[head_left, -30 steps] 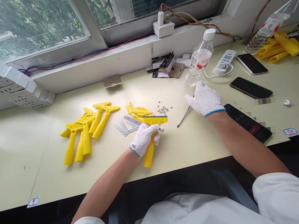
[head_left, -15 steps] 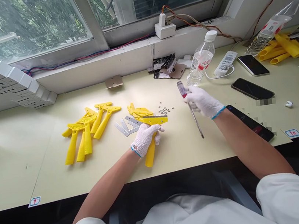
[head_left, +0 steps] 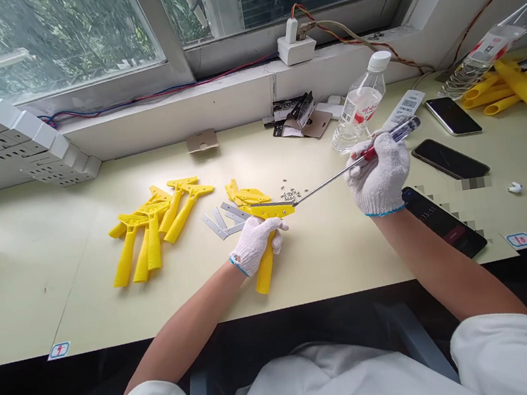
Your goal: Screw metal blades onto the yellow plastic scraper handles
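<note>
Daylight from the window [head_left: 89, 39] falls on a pale tabletop [head_left: 331, 260], and near its front edge the yellow scraper [head_left: 272, 211] is held with its handle towards the person. The gloved left hand [head_left: 256, 244] is wrapped around it just below the head, fingers together; a loose hold there could let the head twist under pressure. A dark strip, seemingly a blade, runs along the head's far edge, so a slip might cut the glove. The right hand [head_left: 380, 174] is clamped on the screwdriver [head_left: 369, 153], whose tip meets or sits just beside the head's right end; which, one cannot tell. Held at such a low slant, the tip could skid off towards the left fingers. Just beyond the head lie loose screws [head_left: 293, 193], small enough to scatter if the shaft swept through them. Bare blades [head_left: 214, 226] lie just left of the head, near the left hand, where a careless shift could bring the knuckles onto an edge. Farther out, a water bottle [head_left: 358, 109] stands close behind the right hand and might be tipped by a backward swing.
</note>
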A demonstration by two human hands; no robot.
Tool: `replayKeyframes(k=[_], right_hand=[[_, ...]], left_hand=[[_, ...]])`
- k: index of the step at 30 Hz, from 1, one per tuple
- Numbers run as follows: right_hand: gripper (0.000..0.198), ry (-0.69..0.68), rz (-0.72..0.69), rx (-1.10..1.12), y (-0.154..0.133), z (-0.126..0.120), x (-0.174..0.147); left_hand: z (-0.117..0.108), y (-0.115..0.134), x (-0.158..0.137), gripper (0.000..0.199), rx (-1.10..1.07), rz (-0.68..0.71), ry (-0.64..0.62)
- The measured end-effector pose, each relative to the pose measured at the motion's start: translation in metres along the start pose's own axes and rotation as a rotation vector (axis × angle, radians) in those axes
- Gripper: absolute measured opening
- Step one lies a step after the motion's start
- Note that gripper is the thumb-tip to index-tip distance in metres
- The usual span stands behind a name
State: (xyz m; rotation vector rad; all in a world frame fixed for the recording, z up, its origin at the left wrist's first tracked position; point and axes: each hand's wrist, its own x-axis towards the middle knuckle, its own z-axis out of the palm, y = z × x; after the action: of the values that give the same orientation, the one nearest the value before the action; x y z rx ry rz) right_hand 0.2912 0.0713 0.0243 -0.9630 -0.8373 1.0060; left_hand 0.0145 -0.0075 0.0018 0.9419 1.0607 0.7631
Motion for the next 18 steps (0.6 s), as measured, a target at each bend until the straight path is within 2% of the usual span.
replayKeyframes(k=[3, 5, 8, 15, 18], right_hand=[[0.049, 0.07, -0.149, 0.113, -0.003, 0.01, -0.013], [0.047, 0.024, -0.188, 0.082, -0.003, 0.017, -0.021], [0.045, -0.013, -0.217, 0.013, 0.001, 0.021, -0.025], [0.047, 0.006, -0.258, -0.124, 0.01, 0.017, -0.022], [0.044, -0.015, -0.261, -0.113, 0.011, 0.016, -0.022]], left_hand=[[0.0, 0.0, 0.0, 0.026, 0.004, -0.011, 0.006], [0.0, 0.0, 0.0, 0.025, 0.012, -0.016, 0.011], [-0.001, 0.0, 0.001, 0.023, 0.021, -0.017, 0.022], [-0.002, -0.002, 0.002, 0.022, 0.02, -0.014, 0.019], [-0.002, -0.002, 0.002, 0.022, 0.015, -0.018, 0.021]])
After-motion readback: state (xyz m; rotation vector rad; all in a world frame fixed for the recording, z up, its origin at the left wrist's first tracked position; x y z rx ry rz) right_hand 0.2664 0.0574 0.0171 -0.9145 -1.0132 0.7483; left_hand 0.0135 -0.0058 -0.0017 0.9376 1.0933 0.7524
